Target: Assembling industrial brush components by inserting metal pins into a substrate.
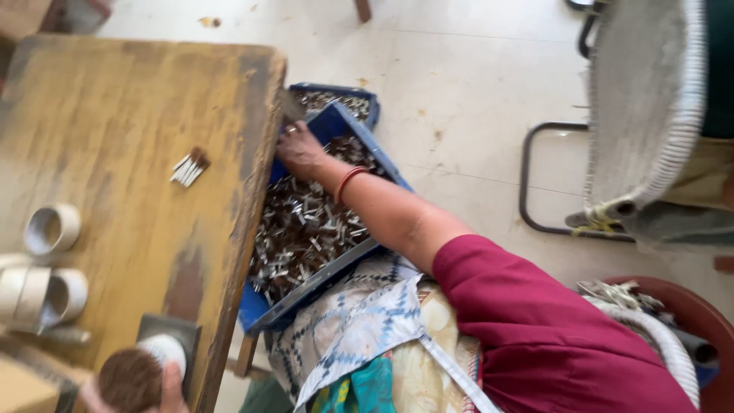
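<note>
My right hand point(300, 149) reaches forward in a maroon sleeve, with a red bangle on the wrist. It rests at the far left rim of a blue tray point(386, 164) full of small brown-and-white sticks point(306, 226), close against the wooden table's edge. Its fingers are curled and partly hidden, so whether they hold anything is unclear. My left hand point(170, 388) sits at the bottom left corner, gripping a round brown bundle point(130, 378) seen end-on. The bundle is next to a white round piece on a dark block point(170, 336).
On the worn wooden table point(115, 130) lie a small bunch of sticks point(189, 167) and several rolls of white tape point(50, 229). A second blue tray point(336, 98) lies behind the first. At right stand a woven chair with a metal frame point(650, 115) and a red tub point(688, 313).
</note>
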